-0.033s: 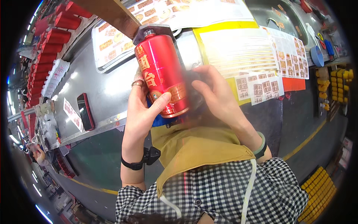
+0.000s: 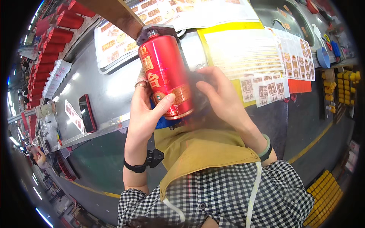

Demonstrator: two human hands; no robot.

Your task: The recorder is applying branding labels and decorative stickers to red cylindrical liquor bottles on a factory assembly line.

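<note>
A glossy red bottle [image 2: 165,62] with gold lettering and a gold band lies tilted in front of me. Its neck meets a dark grey block [image 2: 143,35] on a brown bar. My left hand [image 2: 146,108] is closed round the bottle's lower left side, its thumb pressed near the gold band. On the other side, my right hand [image 2: 226,97] is curled with thumb and forefinger at a dark, blurred shape [image 2: 197,85] beside the bottle. Blur hides what those fingers grip. Something blue [image 2: 164,123] shows under the bottle's base.
Sticker sheets [image 2: 272,91] and a yellow-edged sheet [image 2: 243,49] lie to the right, near a sink [image 2: 283,13] and a blue cup [image 2: 323,57]. A phone [image 2: 88,114] rests on the metal table [image 2: 108,85] at left. Red bottles [image 2: 53,47] line the far left. Yellow items [image 2: 344,83] are stacked right.
</note>
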